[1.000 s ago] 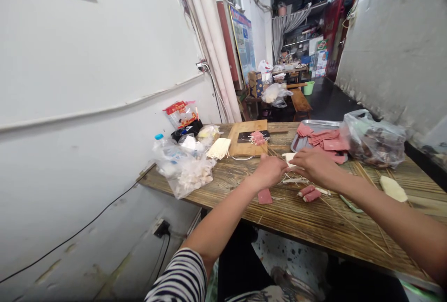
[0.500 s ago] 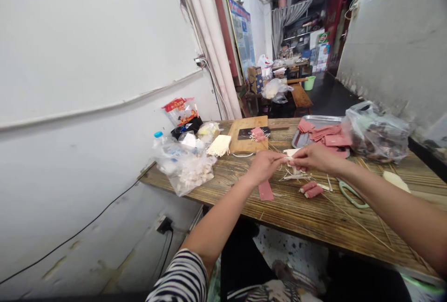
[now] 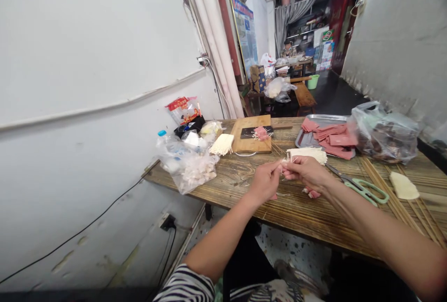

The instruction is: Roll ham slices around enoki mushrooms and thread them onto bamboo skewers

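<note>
My left hand (image 3: pixel 266 181) and my right hand (image 3: pixel 304 171) meet above the near part of the wooden table. Both are closed, fingertips pinching a small bunch of thin white enoki mushrooms (image 3: pixel 283 164) between them. Under the left hand, most of a pink meat slice (image 3: pixel 274 197) is hidden. Small pink meat rolls (image 3: pixel 312 193) with white ends lie partly covered below my right hand. Just beyond that hand lies a larger enoki bundle (image 3: pixel 310 155). Green-handled scissors (image 3: pixel 366 190) rest to its right.
A metal tray (image 3: pixel 300 141) of pink meat slices stands beside a plastic bag (image 3: pixel 387 134) with dark contents. Wooden skewers (image 3: pixel 391 195) lie at the right. Further left are a cutting board (image 3: pixel 240 141) with a knife, another enoki bundle (image 3: pixel 222 144) and a bag of pale pieces (image 3: pixel 195 171).
My hands have drawn slightly nearer and lower, now covering more of the meat slice and rolls. The view has shifted, showing more of the scissors and the enoki bundle behind.
</note>
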Available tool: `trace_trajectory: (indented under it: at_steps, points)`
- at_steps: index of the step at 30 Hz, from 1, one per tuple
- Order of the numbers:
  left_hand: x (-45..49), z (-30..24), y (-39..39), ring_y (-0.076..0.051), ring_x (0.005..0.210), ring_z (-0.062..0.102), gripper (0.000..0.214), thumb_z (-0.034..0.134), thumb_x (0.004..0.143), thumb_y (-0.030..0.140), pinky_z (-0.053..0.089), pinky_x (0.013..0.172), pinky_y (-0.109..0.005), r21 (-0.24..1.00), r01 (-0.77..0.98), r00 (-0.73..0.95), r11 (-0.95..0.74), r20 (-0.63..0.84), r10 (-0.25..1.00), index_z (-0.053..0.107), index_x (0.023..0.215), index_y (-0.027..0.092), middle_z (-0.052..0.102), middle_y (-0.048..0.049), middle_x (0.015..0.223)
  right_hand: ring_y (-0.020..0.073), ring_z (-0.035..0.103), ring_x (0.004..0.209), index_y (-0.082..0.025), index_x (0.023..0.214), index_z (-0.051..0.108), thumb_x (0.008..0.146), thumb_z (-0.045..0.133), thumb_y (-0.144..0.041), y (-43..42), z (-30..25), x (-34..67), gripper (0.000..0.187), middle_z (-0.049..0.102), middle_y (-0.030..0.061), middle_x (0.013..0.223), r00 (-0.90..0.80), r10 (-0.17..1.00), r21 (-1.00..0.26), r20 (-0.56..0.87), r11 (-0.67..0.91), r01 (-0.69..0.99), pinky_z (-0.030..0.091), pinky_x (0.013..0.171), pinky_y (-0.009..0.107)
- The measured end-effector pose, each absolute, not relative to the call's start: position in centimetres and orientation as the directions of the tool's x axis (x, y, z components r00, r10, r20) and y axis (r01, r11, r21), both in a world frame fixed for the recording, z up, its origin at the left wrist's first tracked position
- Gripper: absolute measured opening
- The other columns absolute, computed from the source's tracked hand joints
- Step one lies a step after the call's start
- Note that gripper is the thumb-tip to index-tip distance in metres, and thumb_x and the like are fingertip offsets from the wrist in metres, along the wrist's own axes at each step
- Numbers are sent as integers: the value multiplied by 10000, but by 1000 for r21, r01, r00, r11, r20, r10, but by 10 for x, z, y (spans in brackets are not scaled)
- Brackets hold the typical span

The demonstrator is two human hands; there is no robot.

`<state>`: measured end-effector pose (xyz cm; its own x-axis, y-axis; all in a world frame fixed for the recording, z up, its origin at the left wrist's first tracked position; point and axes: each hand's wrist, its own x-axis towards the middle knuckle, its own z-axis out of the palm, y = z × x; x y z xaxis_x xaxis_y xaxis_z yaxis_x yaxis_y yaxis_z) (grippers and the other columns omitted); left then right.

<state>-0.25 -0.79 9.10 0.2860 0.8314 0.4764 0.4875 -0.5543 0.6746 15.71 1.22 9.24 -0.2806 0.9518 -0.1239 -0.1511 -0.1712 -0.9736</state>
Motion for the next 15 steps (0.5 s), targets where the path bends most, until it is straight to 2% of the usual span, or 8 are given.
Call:
trace_trajectory:
  at_steps: [3, 6, 11, 15]
  points:
    - [-18, 94, -9, -182, 853, 667, 267, 487, 931, 233, 520, 805, -286, 640, 517, 382, -569, 422, 822, 725, 1023, 156, 736, -75, 941, 87, 629, 547, -160, 630, 627, 616, 841, -306, 9, 84, 146, 260, 683, 24, 636, -299, 941, -940, -157, -235, -247, 574, 579, 174]
    - [-35, 91, -6, -186, 890, 669, 230, 551, 892, 186, 512, 836, -283, 642, 498, 447, -584, 387, 807, 726, 1038, 155, 734, -89, 1000, 90, 654, 598, -139, 653, 646, 574, 863, -319, 8, 77, 138, 293, 703, 34, 683, -369, 910, -912, -189, -302, -277, 575, 610, 162]
    - [-50, 75, 2, -171, 832, 691, 193, 600, 849, 159, 530, 789, -256, 732, 493, 415, -471, 279, 866, 761, 950, 195, 758, -49, 930, 99, 668, 624, -115, 691, 667, 614, 845, -316, 13, 67, 132, 279, 712, 65, 711, -424, 869, -916, -257, -359, -181, 583, 638, 175]
    - [-51, 62, 11, -173, 817, 702, 158, 638, 813, 151, 534, 762, -245, 751, 504, 390, -427, 243, 888, 773, 883, 196, 764, -39, 915, 116, 666, 626, -119, 709, 678, 653, 815, -359, 20, 60, 133, 282, 718, 88, 733, -453, 846, -926, -281, -364, -104, 594, 652, 229]
